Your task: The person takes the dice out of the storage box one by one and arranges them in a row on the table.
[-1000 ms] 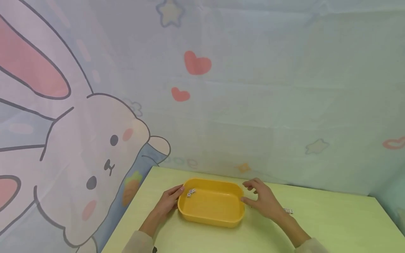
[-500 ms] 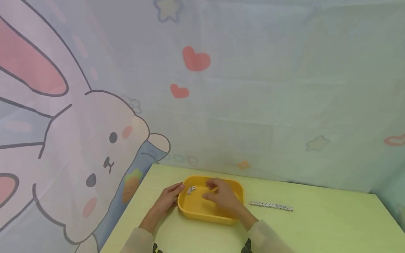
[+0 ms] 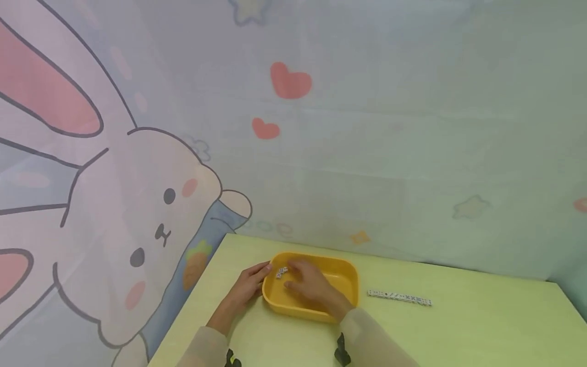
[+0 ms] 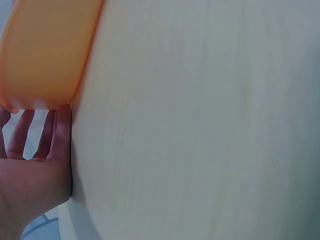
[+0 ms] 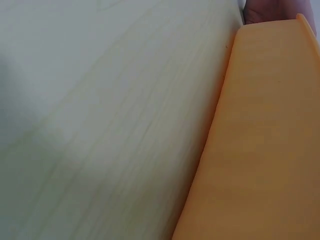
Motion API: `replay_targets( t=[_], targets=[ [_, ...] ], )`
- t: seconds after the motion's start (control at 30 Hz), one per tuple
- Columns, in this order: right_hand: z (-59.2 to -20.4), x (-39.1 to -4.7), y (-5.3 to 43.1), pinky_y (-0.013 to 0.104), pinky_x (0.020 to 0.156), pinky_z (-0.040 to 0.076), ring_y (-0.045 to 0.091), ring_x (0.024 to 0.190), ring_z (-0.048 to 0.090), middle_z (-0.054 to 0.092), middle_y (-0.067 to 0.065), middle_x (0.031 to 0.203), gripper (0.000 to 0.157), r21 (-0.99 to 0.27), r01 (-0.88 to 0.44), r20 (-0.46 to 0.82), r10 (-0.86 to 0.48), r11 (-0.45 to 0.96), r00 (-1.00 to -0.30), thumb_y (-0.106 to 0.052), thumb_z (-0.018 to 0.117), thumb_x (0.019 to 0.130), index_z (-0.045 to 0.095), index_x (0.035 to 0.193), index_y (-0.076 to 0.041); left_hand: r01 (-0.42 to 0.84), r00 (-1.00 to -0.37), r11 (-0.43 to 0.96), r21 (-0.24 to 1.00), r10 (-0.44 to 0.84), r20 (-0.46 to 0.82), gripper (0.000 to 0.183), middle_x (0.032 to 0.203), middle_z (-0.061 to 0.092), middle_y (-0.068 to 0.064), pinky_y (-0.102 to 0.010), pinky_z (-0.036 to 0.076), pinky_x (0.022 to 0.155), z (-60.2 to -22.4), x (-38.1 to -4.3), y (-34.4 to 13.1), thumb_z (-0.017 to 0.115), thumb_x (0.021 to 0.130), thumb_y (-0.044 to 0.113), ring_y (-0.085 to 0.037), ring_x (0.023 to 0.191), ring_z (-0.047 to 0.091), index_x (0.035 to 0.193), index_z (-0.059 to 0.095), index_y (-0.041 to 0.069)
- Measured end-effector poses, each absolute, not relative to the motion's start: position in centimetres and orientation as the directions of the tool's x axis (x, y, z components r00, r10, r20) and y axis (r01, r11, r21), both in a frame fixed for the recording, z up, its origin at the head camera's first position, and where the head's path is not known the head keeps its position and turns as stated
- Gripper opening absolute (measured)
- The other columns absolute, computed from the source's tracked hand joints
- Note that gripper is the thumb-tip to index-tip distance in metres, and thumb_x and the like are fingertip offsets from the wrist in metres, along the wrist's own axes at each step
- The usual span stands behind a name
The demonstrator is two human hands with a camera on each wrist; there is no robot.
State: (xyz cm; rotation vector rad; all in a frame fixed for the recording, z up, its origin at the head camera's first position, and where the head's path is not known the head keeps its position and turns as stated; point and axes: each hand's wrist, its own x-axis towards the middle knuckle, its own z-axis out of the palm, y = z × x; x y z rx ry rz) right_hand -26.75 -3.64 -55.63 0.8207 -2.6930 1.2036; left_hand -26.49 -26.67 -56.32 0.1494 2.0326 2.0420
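Note:
A yellow plastic tray (image 3: 293, 311) sits on the table, with a few small white dice (image 3: 281, 272) in its far left corner. My left hand (image 3: 246, 284) is at the tray's left end; in the left wrist view its fairly straight fingers touch the outside of the tray wall (image 4: 47, 55). Over the inside of the tray, my right hand (image 3: 314, 284) has its thumb and fingers spread apart close to the dice, nothing between them. The right wrist view shows only the tray's long side (image 5: 265, 135) and part of the left hand (image 5: 270, 10).
To the right of the tray, a straight row of white dice (image 3: 399, 298) lies on the pale yellow-green table (image 3: 481, 326). Behind the table hangs a cloth backdrop (image 3: 367, 153) printed with a rabbit and hearts. Dark straps show at both sleeves.
My right hand has moved left from outside the tray's right end into the tray, near the dice. The dice row has come into full sight. My left hand stays at the tray.

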Motion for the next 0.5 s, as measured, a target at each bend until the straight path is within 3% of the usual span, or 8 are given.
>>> replay_targets(
  t=[0.23, 0.5],
  targets=[
    [-55.7, -27.2, -4.2, 0.056, 0.115, 0.042, 0.045, 0.129, 0.057, 0.062, 0.029, 0.136, 0.045, -0.537, -0.602, 0.314, -0.523, 0.591, -0.792, -0.007, 0.069, 0.095, 0.062, 0.134, 0.014, -0.116, -0.959, 0.018, 0.993, 0.259, -0.117, 0.065, 0.152, 0.055, -0.023, -0.035, 0.061, 0.094, -56.3, -26.5, -26.7, 0.063, 0.108, 0.041, -0.033, 0.13, 0.062, 0.156, 0.049, -0.001],
    [-55.7, -27.4, -4.9, 0.053, 0.117, 0.041, 0.041, 0.132, 0.055, 0.06, 0.024, 0.139, 0.049, -0.519, -0.567, 0.277, -0.502, 0.64, -0.82, -0.013, 0.071, 0.093, 0.062, 0.136, 0.008, -0.106, -0.96, 0.018, 0.994, 0.258, -0.107, 0.068, 0.151, 0.054, -0.025, -0.035, 0.061, 0.093, -56.2, -26.7, -26.9, 0.062, 0.108, 0.043, -0.034, 0.129, 0.062, 0.156, 0.048, -0.003]
  ],
)
